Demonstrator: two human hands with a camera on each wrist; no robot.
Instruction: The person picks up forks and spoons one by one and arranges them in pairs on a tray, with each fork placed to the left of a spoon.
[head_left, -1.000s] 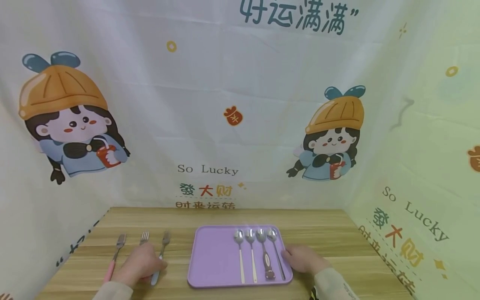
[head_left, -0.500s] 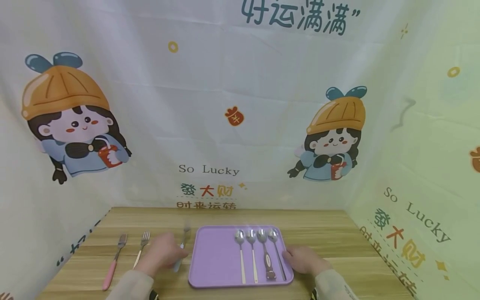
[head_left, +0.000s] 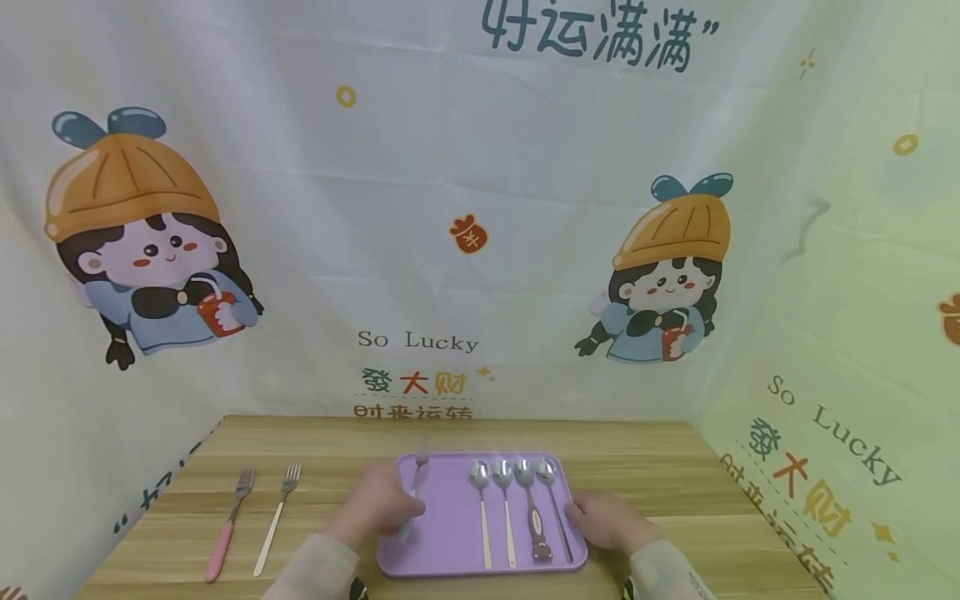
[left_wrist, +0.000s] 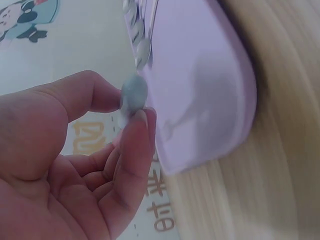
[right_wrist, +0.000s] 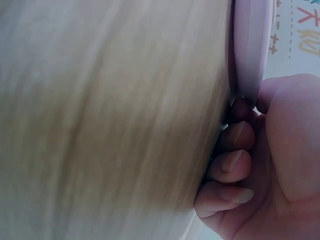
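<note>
My left hand (head_left: 382, 502) pinches a fork (head_left: 414, 487) by its pale blue handle (left_wrist: 134, 92) between thumb and index finger. The fork is over the left part of a purple tray (head_left: 442, 533), and its shadow falls on the tray in the left wrist view. Several spoons lie side by side on the tray's right half, one with a brown bear-shaped handle (head_left: 538, 537). At the tray's right edge, my right hand (head_left: 606, 518) grips the rim (right_wrist: 248, 55), thumb on one side and curled fingers on the other.
On the wooden table (head_left: 180, 533) to the left lie a fork with a pink handle (head_left: 220, 550) and a fork with a pale slim handle (head_left: 272, 533). A printed cloth (head_left: 525, 292) hangs behind the table and along its sides.
From among the forks at left, my left hand has carried the blue-handled fork rightward to above the tray. My right hand has stayed at the tray's right rim.
</note>
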